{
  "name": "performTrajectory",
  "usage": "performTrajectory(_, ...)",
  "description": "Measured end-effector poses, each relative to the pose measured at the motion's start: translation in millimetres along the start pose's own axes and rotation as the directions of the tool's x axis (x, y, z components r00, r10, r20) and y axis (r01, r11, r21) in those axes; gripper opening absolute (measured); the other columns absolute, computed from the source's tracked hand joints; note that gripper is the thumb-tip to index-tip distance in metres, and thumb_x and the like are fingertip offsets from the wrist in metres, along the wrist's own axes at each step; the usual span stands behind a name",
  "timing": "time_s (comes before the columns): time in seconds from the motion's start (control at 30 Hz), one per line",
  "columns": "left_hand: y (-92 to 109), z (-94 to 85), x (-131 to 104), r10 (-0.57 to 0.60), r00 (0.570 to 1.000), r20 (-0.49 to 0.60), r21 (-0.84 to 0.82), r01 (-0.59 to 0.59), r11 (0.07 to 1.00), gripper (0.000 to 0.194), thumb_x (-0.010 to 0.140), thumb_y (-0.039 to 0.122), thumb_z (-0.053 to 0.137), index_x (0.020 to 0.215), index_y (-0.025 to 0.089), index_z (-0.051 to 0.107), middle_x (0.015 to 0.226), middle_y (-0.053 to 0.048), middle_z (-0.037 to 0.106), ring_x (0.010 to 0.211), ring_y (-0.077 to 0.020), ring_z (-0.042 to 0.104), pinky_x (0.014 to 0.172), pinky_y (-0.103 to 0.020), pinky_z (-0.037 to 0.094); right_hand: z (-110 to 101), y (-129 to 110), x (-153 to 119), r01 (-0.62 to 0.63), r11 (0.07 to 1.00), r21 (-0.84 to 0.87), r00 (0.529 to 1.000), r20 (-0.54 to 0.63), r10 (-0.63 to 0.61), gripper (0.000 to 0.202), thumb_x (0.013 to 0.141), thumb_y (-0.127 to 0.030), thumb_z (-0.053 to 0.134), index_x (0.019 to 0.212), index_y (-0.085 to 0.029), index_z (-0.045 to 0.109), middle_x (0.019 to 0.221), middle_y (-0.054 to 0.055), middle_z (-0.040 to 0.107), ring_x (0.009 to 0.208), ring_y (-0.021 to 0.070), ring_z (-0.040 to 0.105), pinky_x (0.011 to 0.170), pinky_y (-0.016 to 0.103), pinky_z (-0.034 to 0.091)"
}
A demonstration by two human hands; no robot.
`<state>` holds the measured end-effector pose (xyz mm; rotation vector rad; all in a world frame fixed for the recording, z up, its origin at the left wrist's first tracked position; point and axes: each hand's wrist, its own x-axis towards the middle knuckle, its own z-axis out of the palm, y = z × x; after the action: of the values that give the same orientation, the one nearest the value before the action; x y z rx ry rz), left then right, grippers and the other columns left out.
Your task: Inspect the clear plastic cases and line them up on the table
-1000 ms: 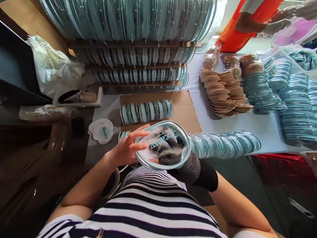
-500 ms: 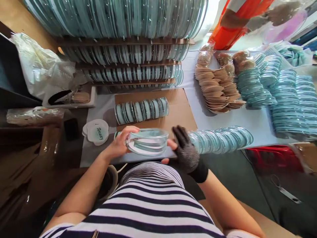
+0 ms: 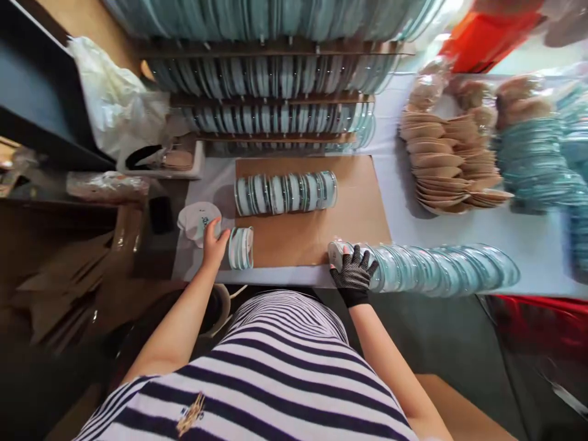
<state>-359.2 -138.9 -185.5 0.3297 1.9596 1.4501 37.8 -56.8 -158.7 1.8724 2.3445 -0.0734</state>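
Observation:
My left hand (image 3: 215,244) is over the white scalloped cards (image 3: 195,215) with dark print, its thumb and forefinger apart at their edge. Just right of it, a short group of clear round plastic cases (image 3: 241,248) with white inside stands on edge at the cardboard's corner. My right hand (image 3: 353,272), in a dark fingerless glove, grips the left end case (image 3: 336,254) of a long row of clear cases (image 3: 436,268). Its thumb is in front and its fingers reach over the top. Another row of cases (image 3: 285,193) stands on the brown cardboard sheet (image 3: 316,236).
Racks of clear cases (image 3: 275,73) rise behind the table. On the right are stacks of beige pads (image 3: 436,159) and more clear cases (image 3: 533,159). A white tray (image 3: 199,160) and plastic bag (image 3: 110,92) are at left. A person in orange (image 3: 491,37) stands beyond.
The clear cases between my hands have been put down at the left. My left hand has moved to the cards, my right to the long row. The view has shifted left.

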Motion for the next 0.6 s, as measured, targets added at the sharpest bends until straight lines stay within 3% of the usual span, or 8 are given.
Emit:
performTrajectory(0.03, -1.8, -3.3, -1.0, -0.140, 0.990, 0.023, -0.034, 0.141, 0.989, 0.054, 0.078, 0.021, 0.076, 0.129, 0.025, 0.059, 0.151, -0.005, 0.052, 0.149, -0.0211, 0.037, 0.124, -0.035, 0.028, -1.3, -7.7, 3.4, 0.052, 0.998, 0.035, 0.998, -0.031, -0.051, 0.065, 0.091, -0.041, 0.059, 0.148, -0.010, 0.048, 0.160, 0.025, 0.035, 0.146, 0.0505, 0.026, 0.113, 0.075, 0.017)
performTrajectory(0.1, -10.7, 2.4, -10.6, -0.367, 0.924, 0.105, -0.083, 0.376, 0.923, 0.050, 0.078, 0.026, 0.078, 0.124, 0.022, 0.062, 0.139, -0.011, 0.063, 0.138, -0.0272, 0.052, 0.113, -0.040, 0.043, -4.5, -34.4, 9.5, 0.213, 0.964, 0.159, 0.977, -0.052, -0.207, 0.065, 0.092, -0.041, 0.058, 0.148, -0.010, 0.047, 0.159, 0.024, 0.036, 0.147, 0.0474, 0.027, 0.116, 0.069, 0.019)
performTrajectory(0.17, -23.7, 19.9, -26.6, -0.481, 0.859, 0.176, -0.090, 0.501, 0.861, 0.047, 0.077, 0.037, 0.080, 0.117, 0.017, 0.065, 0.116, -0.016, 0.073, 0.113, -0.0331, 0.069, 0.093, -0.047, 0.055, -4.7, -72.2, 15.0, 0.350, 0.871, 0.345, 0.927, 0.004, -0.375, 0.068, 0.091, -0.040, 0.058, 0.150, -0.010, 0.044, 0.158, 0.023, 0.039, 0.147, 0.0418, 0.032, 0.118, 0.061, 0.026)
performTrajectory(0.27, -39.9, 51.2, -50.7, -0.558, 0.789, 0.256, -0.120, 0.599, 0.792, 0.057, 0.077, 0.049, 0.080, 0.123, 0.021, 0.062, 0.101, -0.012, 0.075, 0.085, -0.0284, 0.074, 0.074, -0.042, 0.058, 5.3, -130.4, 23.3, 0.298, 0.736, 0.608, 0.840, 0.199, -0.505, 0.075, 0.087, -0.033, 0.062, 0.153, -0.009, 0.037, 0.157, 0.022, 0.041, 0.145, 0.0319, 0.039, 0.118, 0.047, 0.035)
performTrajectory(0.33, -44.7, 66.6, -60.9, -0.563, 0.771, 0.296, -0.154, 0.620, 0.769, 0.064, 0.077, 0.052, 0.079, 0.131, 0.027, 0.057, 0.103, -0.008, 0.074, 0.077, -0.0232, 0.073, 0.069, -0.037, 0.057, 15.0, -156.2, 29.5, 0.204, 0.715, 0.668, 0.804, 0.303, -0.512, 0.073, 0.082, -0.026, 0.064, 0.150, -0.012, 0.041, 0.150, 0.020, 0.051, 0.136, 0.0285, 0.051, 0.111, 0.042, 0.043)
performTrajectory(0.43, -44.1, 75.1, -64.8, -0.541, 0.765, 0.349, -0.221, 0.628, 0.746, 0.065, 0.080, 0.053, 0.077, 0.137, 0.035, 0.051, 0.116, -0.004, 0.072, 0.078, -0.0179, 0.072, 0.067, -0.029, 0.054, 21.2, -166.5, 41.2, 0.111, 0.744, 0.658, 0.831, 0.350, -0.433, 0.057, 0.080, -0.021, 0.061, 0.136, -0.012, 0.053, 0.119, 0.018, 0.070, 0.109, 0.0301, 0.067, 0.095, 0.043, 0.052)
performTrajectory(0.5, -40.8, 71.7, -63.0, -0.519, 0.758, 0.394, -0.271, 0.636, 0.723, 0.065, 0.081, 0.051, 0.076, 0.139, 0.038, 0.049, 0.118, -0.002, 0.070, 0.081, -0.0162, 0.071, 0.066, -0.027, 0.054, 14.8, -159.6, 50.6, 0.058, 0.737, 0.674, 0.862, 0.338, -0.377, 0.045, 0.081, -0.022, 0.057, 0.125, -0.011, 0.057, 0.104, 0.016, 0.072, 0.097, 0.0289, 0.069, 0.089, 0.043, 0.053)
performTrajectory(0.6, -33.3, 60.1, -61.0, -0.477, 0.701, 0.531, -0.308, 0.684, 0.661, 0.057, 0.078, 0.046, 0.080, 0.128, 0.026, 0.058, 0.104, -0.005, 0.073, 0.082, -0.0203, 0.071, 0.066, -0.030, 0.056, -10.7, -141.8, 62.5, 0.062, 0.645, 0.761, 0.875, 0.270, -0.402, 0.035, 0.083, -0.027, 0.053, 0.116, -0.015, 0.058, 0.105, 0.011, 0.072, 0.096, 0.0220, 0.067, 0.090, 0.038, 0.054)
